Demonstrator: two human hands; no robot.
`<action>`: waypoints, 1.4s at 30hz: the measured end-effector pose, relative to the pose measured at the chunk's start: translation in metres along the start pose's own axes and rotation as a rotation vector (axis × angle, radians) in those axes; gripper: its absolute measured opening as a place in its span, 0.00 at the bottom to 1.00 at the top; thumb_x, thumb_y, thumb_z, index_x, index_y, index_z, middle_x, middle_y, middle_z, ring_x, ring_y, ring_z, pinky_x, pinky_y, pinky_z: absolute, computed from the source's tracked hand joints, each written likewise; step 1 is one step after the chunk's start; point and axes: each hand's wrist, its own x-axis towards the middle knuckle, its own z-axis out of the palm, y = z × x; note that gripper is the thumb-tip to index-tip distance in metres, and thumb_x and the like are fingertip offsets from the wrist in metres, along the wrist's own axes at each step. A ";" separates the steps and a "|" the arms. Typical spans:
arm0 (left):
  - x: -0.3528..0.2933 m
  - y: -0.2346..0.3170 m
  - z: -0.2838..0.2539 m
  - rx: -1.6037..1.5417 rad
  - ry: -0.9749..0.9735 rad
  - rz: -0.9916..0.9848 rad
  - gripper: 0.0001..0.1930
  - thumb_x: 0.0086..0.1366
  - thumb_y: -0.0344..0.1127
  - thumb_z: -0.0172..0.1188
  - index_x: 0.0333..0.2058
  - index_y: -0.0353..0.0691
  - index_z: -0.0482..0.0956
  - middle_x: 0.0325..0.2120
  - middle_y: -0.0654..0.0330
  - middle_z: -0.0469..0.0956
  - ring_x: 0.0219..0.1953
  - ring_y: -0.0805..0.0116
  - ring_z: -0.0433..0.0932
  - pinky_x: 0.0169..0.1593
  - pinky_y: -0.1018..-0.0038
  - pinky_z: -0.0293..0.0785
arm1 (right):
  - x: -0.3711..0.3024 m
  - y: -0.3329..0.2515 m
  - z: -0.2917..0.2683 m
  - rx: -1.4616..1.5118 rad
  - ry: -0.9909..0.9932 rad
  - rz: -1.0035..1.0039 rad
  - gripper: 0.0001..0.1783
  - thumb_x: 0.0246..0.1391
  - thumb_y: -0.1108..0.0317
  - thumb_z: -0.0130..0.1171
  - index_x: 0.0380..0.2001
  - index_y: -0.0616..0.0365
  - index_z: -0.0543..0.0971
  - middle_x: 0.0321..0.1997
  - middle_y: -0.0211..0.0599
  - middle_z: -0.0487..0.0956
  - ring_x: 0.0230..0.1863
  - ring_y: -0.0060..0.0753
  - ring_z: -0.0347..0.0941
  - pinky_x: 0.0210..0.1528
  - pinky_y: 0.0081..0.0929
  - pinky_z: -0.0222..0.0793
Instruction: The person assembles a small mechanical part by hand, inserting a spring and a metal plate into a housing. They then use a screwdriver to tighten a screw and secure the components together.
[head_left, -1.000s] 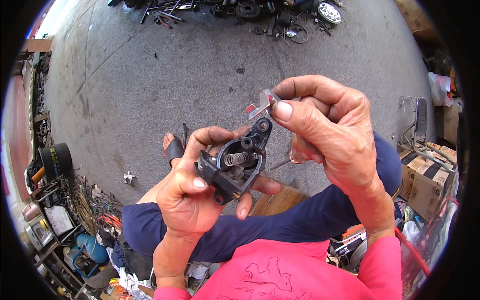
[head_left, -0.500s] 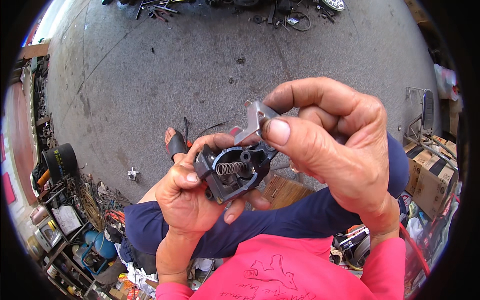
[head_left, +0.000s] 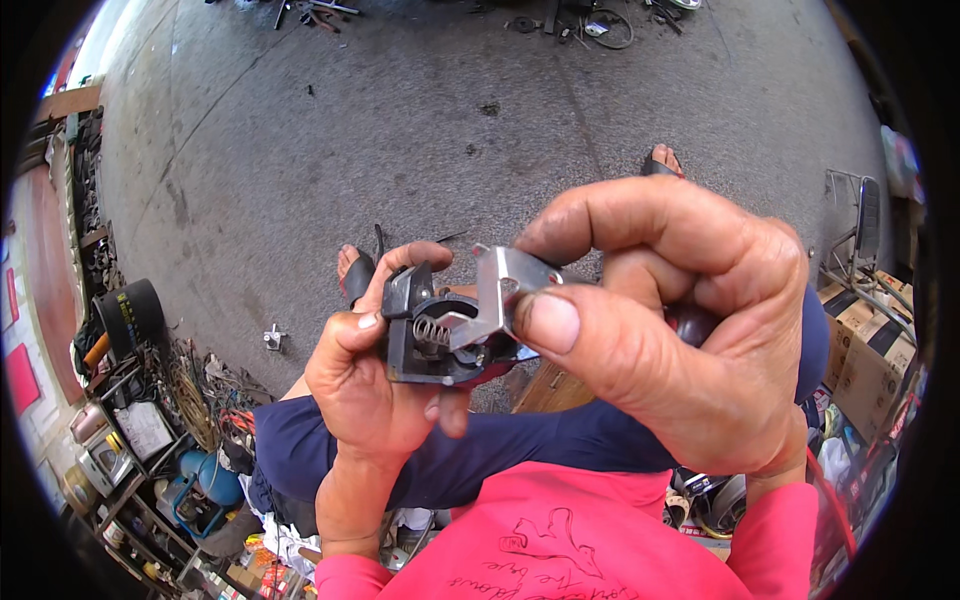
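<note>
My left hand [head_left: 365, 390] is closed round a black plastic housing [head_left: 405, 365] with a round hollow. A metal coil spring [head_left: 432, 331] sits inside that hollow. Between thumb and forefinger, my right hand [head_left: 680, 330] pinches a bent silvery metal bracket [head_left: 508, 285]. The bracket overlaps the right part of the housing and hides some of the hollow; whether the two touch I cannot tell. Something dark and rounded [head_left: 690, 325] shows among the right hand's curled fingers, too hidden to name.
A small metal part [head_left: 273, 338] lies on the grey floor [head_left: 400, 130] to the left. Beyond it stand a black bucket [head_left: 130, 315] and shelves of clutter. Cardboard boxes [head_left: 868, 365] and a metal-framed chair [head_left: 860, 220] are on the right. Loose parts [head_left: 600, 30] lie at the far edge.
The bracket has come down and now covers part of the housing's right side. My left hand has tilted the housing, and the view has shifted so a second foot shows.
</note>
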 end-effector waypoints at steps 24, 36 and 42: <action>0.003 0.001 -0.006 0.150 -0.018 0.067 0.23 0.64 0.41 0.41 0.52 0.31 0.65 0.36 0.49 0.78 0.12 0.68 0.73 0.10 0.81 0.67 | 0.008 0.012 0.006 0.021 -0.141 -0.144 0.12 0.47 0.74 0.64 0.34 0.71 0.77 0.12 0.14 0.64 0.15 0.03 0.53 0.17 0.09 0.44; 0.003 -0.002 -0.001 0.486 0.073 0.172 0.23 0.65 0.39 0.42 0.53 0.27 0.64 0.34 0.51 0.78 0.18 0.69 0.77 0.13 0.82 0.67 | 0.009 0.013 0.010 -0.072 -0.223 -0.093 0.09 0.48 0.76 0.62 0.33 0.70 0.77 0.12 0.16 0.67 0.16 0.03 0.55 0.17 0.10 0.46; 0.001 0.000 0.001 0.717 0.059 0.239 0.22 0.65 0.37 0.44 0.51 0.25 0.65 0.29 0.50 0.78 0.16 0.69 0.77 0.11 0.83 0.66 | 0.019 0.010 0.005 -0.018 -0.262 0.150 0.10 0.50 0.73 0.62 0.32 0.70 0.77 0.15 0.26 0.74 0.14 0.09 0.61 0.15 0.11 0.55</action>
